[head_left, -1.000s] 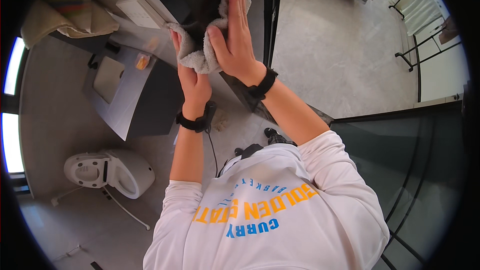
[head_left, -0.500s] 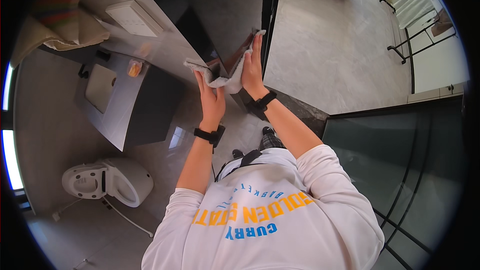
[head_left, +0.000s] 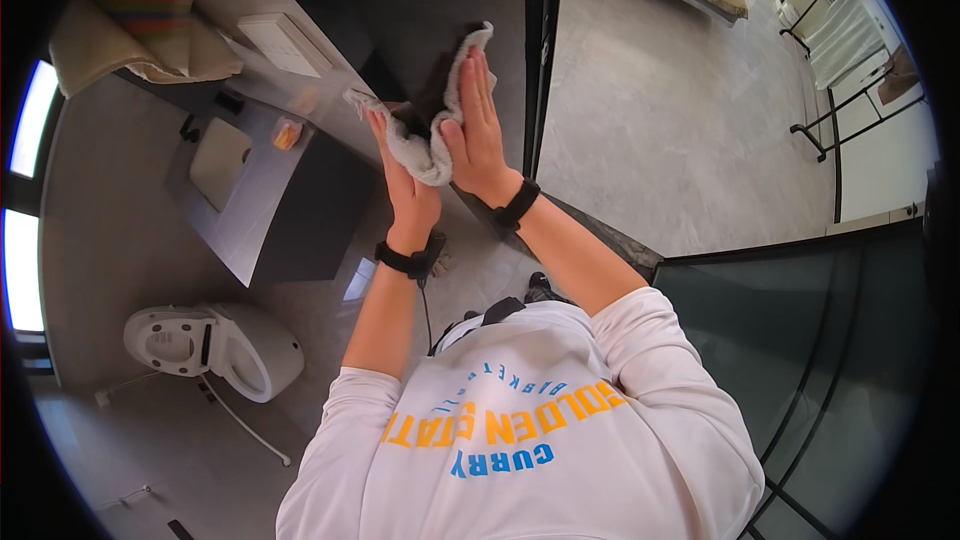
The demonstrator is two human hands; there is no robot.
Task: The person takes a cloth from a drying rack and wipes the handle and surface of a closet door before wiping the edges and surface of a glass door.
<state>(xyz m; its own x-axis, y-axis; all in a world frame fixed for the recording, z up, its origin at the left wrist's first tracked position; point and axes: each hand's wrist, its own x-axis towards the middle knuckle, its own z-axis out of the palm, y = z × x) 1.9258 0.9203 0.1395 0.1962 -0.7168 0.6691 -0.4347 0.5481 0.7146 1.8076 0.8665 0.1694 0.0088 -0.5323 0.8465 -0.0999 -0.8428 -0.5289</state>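
A grey cloth point(head_left: 432, 152) is bunched between both hands against a dark glossy upright panel point(head_left: 400, 0). My left hand point(head_left: 403, 185) grips the lower part of the cloth from the left, thumb side up. My right hand point(head_left: 478, 130) lies over the cloth with fingers stretched upward, pressing it to the surface. Each wrist carries a black band. Below the hands I see white sweatshirt sleeves and a torso with mirrored lettering, like a reflection.
A white toilet point(head_left: 215, 345) sits at lower left. A grey counter with a basin point(head_left: 235, 205) and an orange item point(head_left: 287, 133) lies left of the hands. Folded towels point(head_left: 130, 25) are at top left. A dark glass partition point(head_left: 800, 340) stands on the right.
Both hands and the cloth slid down the dark panel from near the top edge. The right hand now lies flatter over the cloth. The view has tilted a little.
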